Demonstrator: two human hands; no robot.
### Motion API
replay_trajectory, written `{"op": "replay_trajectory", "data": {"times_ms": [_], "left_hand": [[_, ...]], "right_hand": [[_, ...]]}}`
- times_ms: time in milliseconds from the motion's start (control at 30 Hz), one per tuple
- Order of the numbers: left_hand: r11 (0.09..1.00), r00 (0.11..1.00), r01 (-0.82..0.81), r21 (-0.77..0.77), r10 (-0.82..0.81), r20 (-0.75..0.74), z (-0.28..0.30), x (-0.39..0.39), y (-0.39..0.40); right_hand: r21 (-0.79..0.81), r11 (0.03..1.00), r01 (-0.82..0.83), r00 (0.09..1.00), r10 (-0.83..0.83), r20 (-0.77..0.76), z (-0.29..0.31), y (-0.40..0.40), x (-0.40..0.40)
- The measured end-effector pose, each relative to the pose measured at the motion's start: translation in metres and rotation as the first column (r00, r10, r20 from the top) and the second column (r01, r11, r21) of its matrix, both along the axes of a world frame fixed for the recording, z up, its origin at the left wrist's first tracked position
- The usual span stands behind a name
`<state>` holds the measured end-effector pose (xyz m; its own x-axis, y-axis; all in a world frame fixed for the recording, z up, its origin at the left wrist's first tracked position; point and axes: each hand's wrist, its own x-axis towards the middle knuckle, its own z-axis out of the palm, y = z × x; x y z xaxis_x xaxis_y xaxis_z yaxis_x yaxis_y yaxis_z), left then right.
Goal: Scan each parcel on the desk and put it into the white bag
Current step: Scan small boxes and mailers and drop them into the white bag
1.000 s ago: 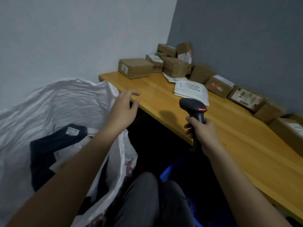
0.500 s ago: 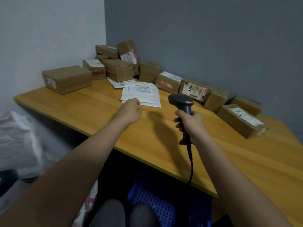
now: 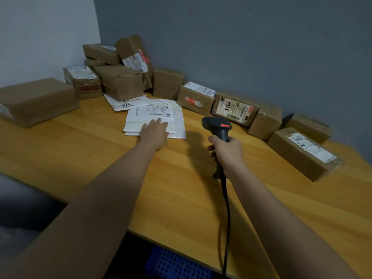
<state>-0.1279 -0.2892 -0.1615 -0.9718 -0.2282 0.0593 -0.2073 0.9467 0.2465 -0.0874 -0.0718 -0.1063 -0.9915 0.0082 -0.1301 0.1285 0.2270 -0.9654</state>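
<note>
Left hand (image 3: 155, 131) flat on white mailers (image 3: 155, 115); right hand (image 3: 228, 151) clamped around scanner (image 3: 218, 127).

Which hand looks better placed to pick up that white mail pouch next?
The left hand: its straight fingers already lie on the white pouch on the desk. The right hand is busy, wrapped round the scanner.

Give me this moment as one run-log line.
left hand: open, resting on white mailer | right hand: gripping scanner | white bag: out of view | boxes on desk: unscanned
</note>
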Motion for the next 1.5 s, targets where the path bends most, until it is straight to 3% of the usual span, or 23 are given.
{"op": "replay_trajectory", "data": {"times_ms": [100,233,300,400,500,567,667,767,900,1067,1233,1400,1500], "left_hand": [[0.994,0.999,-0.003,-0.112,0.007,0.035,0.000,0.000,0.006],[0.919,0.988,0.152,-0.364,-0.138,0.064,0.017,0.022,0.033],[0.893,0.980,0.197,-0.404,-0.193,0.051,0.023,0.039,0.049],[0.958,0.982,0.171,-0.229,-0.184,-0.039,0.033,0.072,0.065],[0.979,0.923,0.205,0.023,-0.185,-0.336,0.032,0.121,0.075],[0.970,0.832,0.242,0.013,-0.201,-0.518,0.027,0.159,0.085],[0.983,0.782,0.183,-0.012,-0.153,-0.605,0.019,0.206,0.097],[0.978,0.819,0.202,0.055,-0.138,-0.557,0.019,0.247,0.105],[0.942,0.893,0.198,0.271,-0.060,-0.445,0.018,0.294,0.106],[0.760,0.910,0.085,0.644,0.205,-0.362,0.001,0.333,0.105],[0.609,0.880,0.006,0.793,0.374,-0.293,-0.005,0.347,0.110],[0.501,0.845,0.091,0.861,0.419,-0.333,-0.003,0.353,0.109],[0.489,0.828,0.131,0.863,0.425,-0.367,0.000,0.353,0.106]], "right_hand": [[0.017,1.000,-0.006,1.000,0.007,-0.004,-0.001,0.010,0.002],[0.011,1.000,-0.003,1.000,0.003,-0.007,0.003,0.025,0.012],[-0.007,1.000,0.002,1.000,-0.002,-0.001,0.007,0.032,0.021],[-0.054,0.999,0.009,1.000,-0.010,-0.008,0.017,0.046,0.044],[-0.104,0.994,-0.016,0.999,0.012,-0.033,0.029,0.064,0.076],[-0.105,0.994,-0.043,0.998,0.038,-0.052,0.033,0.075,0.098],[-0.067,0.994,-0.087,0.995,0.084,-0.057,0.031,0.087,0.133],[-0.054,0.989,-0.135,0.990,0.132,-0.053,0.023,0.097,0.167],[-0.102,0.987,-0.123,0.991,0.117,-0.066,0.004,0.107,0.210],[-0.130,0.990,-0.054,0.997,0.046,-0.060,-0.023,0.118,0.252],[-0.126,0.987,-0.098,0.995,0.093,-0.048,-0.043,0.124,0.281],[-0.144,0.985,-0.095,0.995,0.089,-0.046,-0.057,0.128,0.294],[-0.173,0.983,-0.059,0.997,0.049,-0.062,-0.060,0.127,0.292]]}}
